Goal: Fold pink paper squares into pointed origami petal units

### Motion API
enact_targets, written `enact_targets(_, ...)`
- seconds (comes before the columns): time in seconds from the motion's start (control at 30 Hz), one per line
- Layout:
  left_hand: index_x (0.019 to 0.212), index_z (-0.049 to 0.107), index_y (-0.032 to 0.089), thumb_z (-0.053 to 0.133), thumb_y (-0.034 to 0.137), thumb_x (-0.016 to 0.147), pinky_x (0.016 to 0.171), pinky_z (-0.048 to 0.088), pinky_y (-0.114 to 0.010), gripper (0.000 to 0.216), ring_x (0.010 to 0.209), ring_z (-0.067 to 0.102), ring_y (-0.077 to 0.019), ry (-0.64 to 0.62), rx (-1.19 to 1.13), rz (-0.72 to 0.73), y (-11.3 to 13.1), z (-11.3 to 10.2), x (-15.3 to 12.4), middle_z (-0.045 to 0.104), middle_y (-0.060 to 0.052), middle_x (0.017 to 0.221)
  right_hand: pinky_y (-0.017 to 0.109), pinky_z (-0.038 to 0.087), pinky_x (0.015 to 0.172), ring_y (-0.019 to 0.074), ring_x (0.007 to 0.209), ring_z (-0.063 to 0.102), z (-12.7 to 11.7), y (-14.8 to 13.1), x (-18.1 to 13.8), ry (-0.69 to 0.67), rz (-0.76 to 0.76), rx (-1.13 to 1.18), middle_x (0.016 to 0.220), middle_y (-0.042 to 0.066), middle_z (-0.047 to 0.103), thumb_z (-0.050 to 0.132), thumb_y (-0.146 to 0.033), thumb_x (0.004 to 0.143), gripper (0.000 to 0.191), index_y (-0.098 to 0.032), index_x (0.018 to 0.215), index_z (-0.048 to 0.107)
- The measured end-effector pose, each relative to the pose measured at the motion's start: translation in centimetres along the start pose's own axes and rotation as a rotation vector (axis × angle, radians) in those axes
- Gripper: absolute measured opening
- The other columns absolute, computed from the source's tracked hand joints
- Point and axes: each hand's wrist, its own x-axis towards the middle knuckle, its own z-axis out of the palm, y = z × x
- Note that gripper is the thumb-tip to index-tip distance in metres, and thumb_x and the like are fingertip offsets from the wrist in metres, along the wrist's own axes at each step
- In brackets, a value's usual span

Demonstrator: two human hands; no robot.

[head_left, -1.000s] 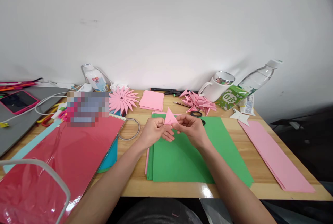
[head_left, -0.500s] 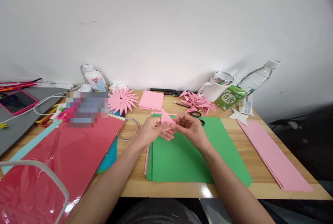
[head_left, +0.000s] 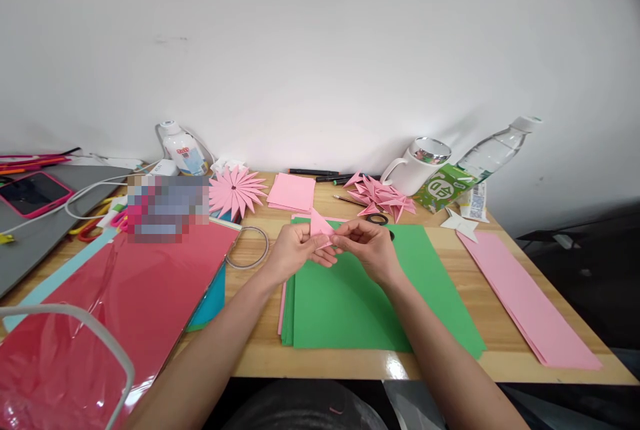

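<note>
A small folded pink paper piece (head_left: 319, 225) is pinched between my left hand (head_left: 294, 251) and my right hand (head_left: 367, 248), just above the far end of a stack of green paper sheets (head_left: 350, 297) on the wooden table (head_left: 260, 350). Both hands have their fingers closed on the piece, left hand at its left side, right hand at its right side. Its pointed tip sticks up and to the left. Behind the hands lie black scissors (head_left: 379, 220), partly hidden.
A finished pink paper flower (head_left: 235, 191), a pink square paper stack (head_left: 292, 192) and a pile of folded pink pieces (head_left: 383, 195) lie at the back. A white mug (head_left: 416, 165), water bottle (head_left: 493, 150), long pink strips (head_left: 525, 297) stand right; a red plastic folder (head_left: 115, 310) lies left.
The pink piece has tilted and sunk lower between my fingers; its tip now leans left. Both hands stay in nearly the same place.
</note>
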Motion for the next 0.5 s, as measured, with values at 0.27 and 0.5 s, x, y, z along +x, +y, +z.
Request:
enact_targets(0.27, 0.077, 0.063, 0.007, 0.073, 0.042, 0.064, 0.058, 0.057, -0.033, 0.038, 0.058, 0.067, -0.0199, 0.008, 0.027, 0.004, -0.12, -0.21, 0.1, 0.07, -0.012, 0.07, 0.031, 0.053, 0.055, 0.0148, 0.059, 0.059, -0.19, 0.04, -0.09, -0.053, -0.091, -0.115, 0.072, 0.004, 0.068, 0.074, -0.037, 0.064, 0.021, -0.021, 0.076, 0.073)
enact_targets(0.5, 0.08, 0.063, 0.007, 0.07, 0.044, 0.067, 0.052, 0.055, -0.028, 0.039, 0.056, 0.066, -0.0185, -0.003, 0.066, 0.007, 0.28, -0.2, -0.04, 0.07, -0.012, 0.072, 0.03, 0.051, 0.054, 0.0158, 0.063, 0.058, -0.1, -0.2, -0.23, -0.056, -0.222, -0.21, 0.075, 0.005, 0.066, 0.07, -0.032, 0.071, 0.012, -0.024, 0.078, 0.074)
